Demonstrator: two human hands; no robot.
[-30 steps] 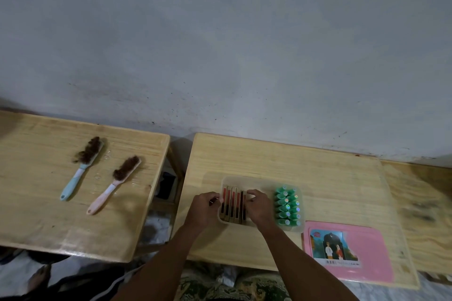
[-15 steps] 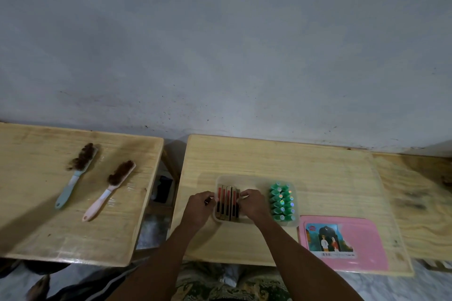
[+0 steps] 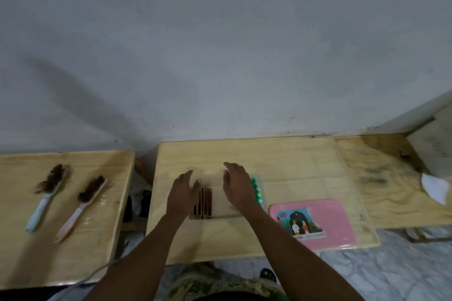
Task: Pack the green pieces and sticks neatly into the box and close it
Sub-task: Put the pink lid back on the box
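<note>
**Spreading two flat palms over the box [image 3: 220, 209]**

Lower centre, the wooden table [image 3: 293, 166] bears a pink lid [image 3: 335, 222] beside the clear box. Left hand [image 3: 182, 193] and right hand [image 3: 238, 187], fingers straight, grip nothing, flanking the sticks [image 3: 204, 203]; green pieces [image 3: 257, 190] line its right side.

Both hands have left the sticks [image 3: 205, 203]. The left hand [image 3: 182, 194] and right hand [image 3: 238, 188], earlier curled close together on the sticks, are now flat with fingers straight, spread apart over the box [image 3: 220, 215]. The right hand now partly covers the green pieces [image 3: 256, 190].
</note>
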